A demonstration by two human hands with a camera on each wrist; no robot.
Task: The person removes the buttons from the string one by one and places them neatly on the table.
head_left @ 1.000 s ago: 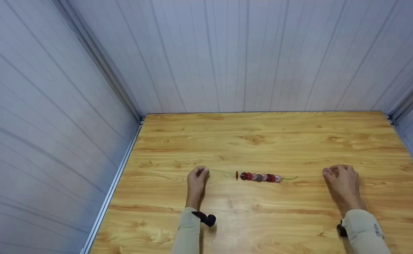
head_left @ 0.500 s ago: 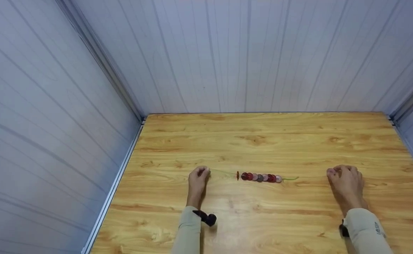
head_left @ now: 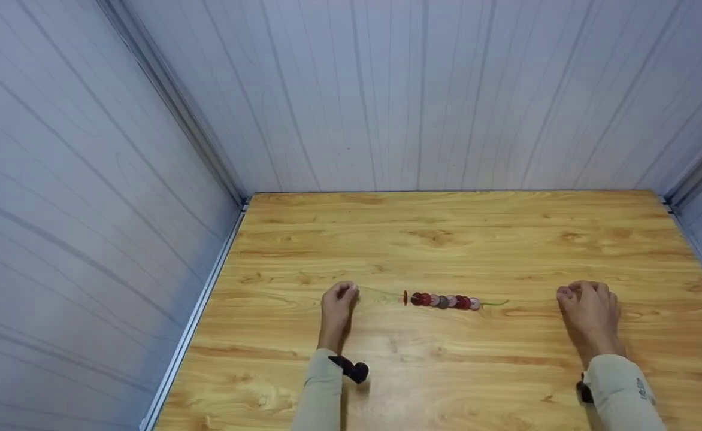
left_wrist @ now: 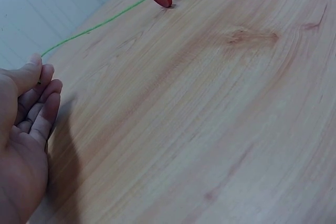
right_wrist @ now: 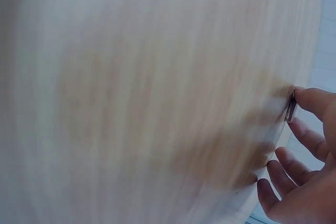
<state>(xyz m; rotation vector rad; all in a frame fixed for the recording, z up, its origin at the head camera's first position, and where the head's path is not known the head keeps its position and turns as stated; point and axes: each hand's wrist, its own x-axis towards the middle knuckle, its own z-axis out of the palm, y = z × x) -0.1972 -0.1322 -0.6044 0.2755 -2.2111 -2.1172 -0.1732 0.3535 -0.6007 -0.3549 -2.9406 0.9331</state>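
Head view: toward the table's [head_left: 399, 383] left edge, the left grip [head_left: 336, 306] pinches a green string [left_wrist: 86, 32]; threaded buttons [head_left: 443, 301] sit rightward, apart; nearer the right edge, the right grip [head_left: 590, 308] pinches another button [head_left: 563, 291].

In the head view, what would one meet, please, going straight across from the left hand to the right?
Left hand → stretch of green string → red button tipped on its edge → row of overlapping buttons → string's tail → right hand holding a pinkish button.

Support: wood-grain tabletop [head_left: 447, 377] | Lying on it: overlapping row of red, pink and grey buttons [head_left: 443, 301] | Right of row: green cord end [head_left: 496, 304]
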